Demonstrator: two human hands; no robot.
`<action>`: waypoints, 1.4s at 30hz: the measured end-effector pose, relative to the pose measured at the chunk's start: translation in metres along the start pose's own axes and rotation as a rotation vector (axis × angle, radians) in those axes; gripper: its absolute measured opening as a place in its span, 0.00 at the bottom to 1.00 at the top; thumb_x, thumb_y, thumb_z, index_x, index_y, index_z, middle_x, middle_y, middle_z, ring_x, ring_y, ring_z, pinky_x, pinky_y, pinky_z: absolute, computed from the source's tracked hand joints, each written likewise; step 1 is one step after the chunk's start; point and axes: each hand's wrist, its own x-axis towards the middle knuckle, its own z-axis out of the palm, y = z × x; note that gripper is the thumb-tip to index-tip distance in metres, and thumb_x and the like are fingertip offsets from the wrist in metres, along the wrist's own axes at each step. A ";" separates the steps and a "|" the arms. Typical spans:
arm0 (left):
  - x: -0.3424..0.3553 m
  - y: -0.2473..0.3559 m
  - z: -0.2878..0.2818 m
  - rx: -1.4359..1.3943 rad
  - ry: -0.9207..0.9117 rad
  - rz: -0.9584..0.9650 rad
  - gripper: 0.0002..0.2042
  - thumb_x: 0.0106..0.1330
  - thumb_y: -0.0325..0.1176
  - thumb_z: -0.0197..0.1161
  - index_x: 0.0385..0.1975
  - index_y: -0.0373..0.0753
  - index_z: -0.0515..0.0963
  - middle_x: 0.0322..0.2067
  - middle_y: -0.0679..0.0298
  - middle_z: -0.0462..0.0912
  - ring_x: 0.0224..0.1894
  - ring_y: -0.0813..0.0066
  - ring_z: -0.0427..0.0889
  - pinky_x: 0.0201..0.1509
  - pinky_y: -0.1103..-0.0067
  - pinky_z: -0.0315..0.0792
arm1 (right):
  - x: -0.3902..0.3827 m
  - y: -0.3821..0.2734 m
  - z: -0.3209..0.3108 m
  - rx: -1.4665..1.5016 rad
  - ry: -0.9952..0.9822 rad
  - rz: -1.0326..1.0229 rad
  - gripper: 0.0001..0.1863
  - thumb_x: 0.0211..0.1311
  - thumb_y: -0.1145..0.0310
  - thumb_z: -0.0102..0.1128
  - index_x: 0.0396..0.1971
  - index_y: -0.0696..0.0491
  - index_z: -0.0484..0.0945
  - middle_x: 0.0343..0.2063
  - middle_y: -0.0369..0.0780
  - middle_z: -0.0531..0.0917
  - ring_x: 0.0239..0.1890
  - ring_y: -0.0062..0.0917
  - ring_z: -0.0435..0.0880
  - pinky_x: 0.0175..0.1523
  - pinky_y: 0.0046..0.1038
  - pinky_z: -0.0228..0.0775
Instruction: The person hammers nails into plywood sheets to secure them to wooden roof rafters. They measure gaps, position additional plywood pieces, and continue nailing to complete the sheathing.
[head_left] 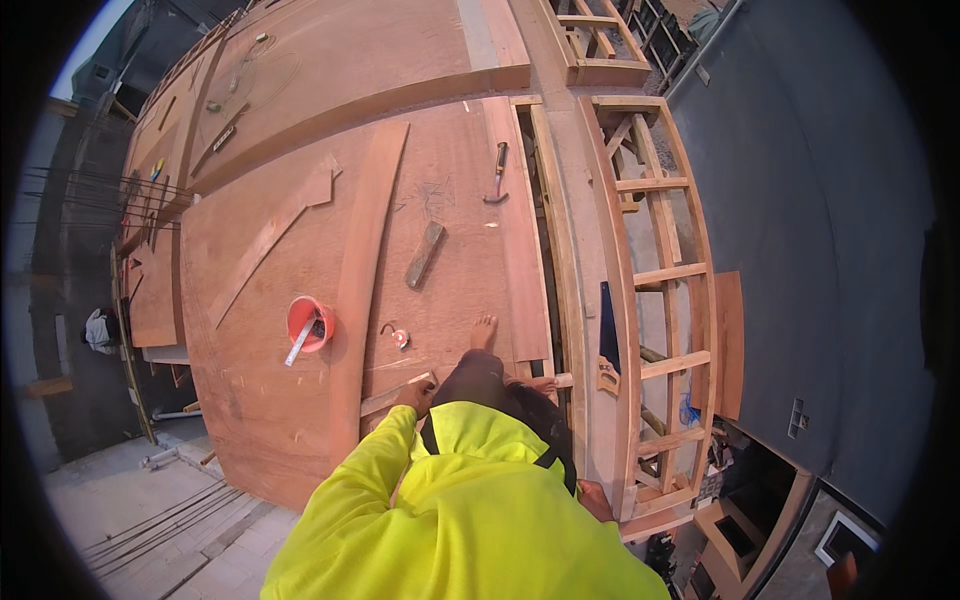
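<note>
My left hand (pixel 414 396) is closed on the near end of a short wooden strip (pixel 382 402), which lies on the plywood deck (pixel 420 310) beside my knee. At the lower right, my right hand (pixel 594 499) is by the near end of the ladder-like timber frame (pixel 640 450); my yellow sleeve and body hide most of its fingers. Ahead of my bare foot are a small red-and-white tool (pixel 401 339) and a rough wood block (pixel 425 255). Left of them stands a red bucket (pixel 312 324) with a pale flat piece sticking out.
A claw hammer (pixel 498 175) lies farther ahead on the deck. To my right, a handsaw (pixel 608 342) leans along the frame. A long plank (pixel 372 220) crosses the deck, and a thin offcut (pixel 270 235) lies left of it. A dark grey wall (pixel 800 200) bounds the right side.
</note>
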 end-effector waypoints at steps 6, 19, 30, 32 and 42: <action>0.040 0.031 -0.060 -0.168 0.184 0.227 0.21 0.64 0.38 0.59 0.54 0.34 0.78 0.40 0.51 0.86 0.40 0.63 0.85 0.49 0.72 0.77 | 0.029 -0.031 0.007 -0.083 -0.041 -0.025 0.15 0.63 0.64 0.61 0.37 0.63 0.80 0.27 0.51 0.84 0.32 0.34 0.84 0.40 0.31 0.72; 0.048 -0.089 -0.082 -0.406 0.388 -0.152 0.21 0.60 0.43 0.60 0.48 0.36 0.82 0.46 0.47 0.84 0.52 0.52 0.82 0.59 0.66 0.74 | 0.084 -0.129 0.015 -0.429 -0.073 -0.200 0.16 0.61 0.63 0.62 0.39 0.62 0.81 0.29 0.54 0.83 0.35 0.37 0.86 0.42 0.32 0.72; -0.025 -0.100 0.061 -0.549 0.285 -0.253 0.21 0.58 0.44 0.62 0.48 0.40 0.83 0.47 0.48 0.84 0.51 0.51 0.83 0.58 0.66 0.74 | 0.100 -0.043 -0.048 -0.476 -0.087 -0.230 0.16 0.59 0.62 0.63 0.38 0.61 0.82 0.32 0.55 0.83 0.38 0.47 0.84 0.43 0.37 0.72; -0.039 -0.076 0.059 -0.465 0.307 -0.179 0.22 0.59 0.44 0.62 0.49 0.39 0.83 0.47 0.46 0.84 0.51 0.51 0.83 0.57 0.67 0.75 | 0.084 -0.067 -0.046 -0.561 -0.058 -0.244 0.16 0.59 0.62 0.63 0.37 0.61 0.82 0.32 0.55 0.83 0.38 0.47 0.84 0.42 0.37 0.72; -0.056 -0.059 0.086 -0.485 0.361 -0.199 0.23 0.59 0.44 0.61 0.51 0.37 0.81 0.49 0.46 0.83 0.53 0.52 0.82 0.59 0.67 0.73 | 0.070 -0.081 -0.070 -0.669 -0.061 -0.318 0.17 0.56 0.62 0.67 0.38 0.62 0.81 0.32 0.55 0.83 0.37 0.44 0.85 0.43 0.36 0.72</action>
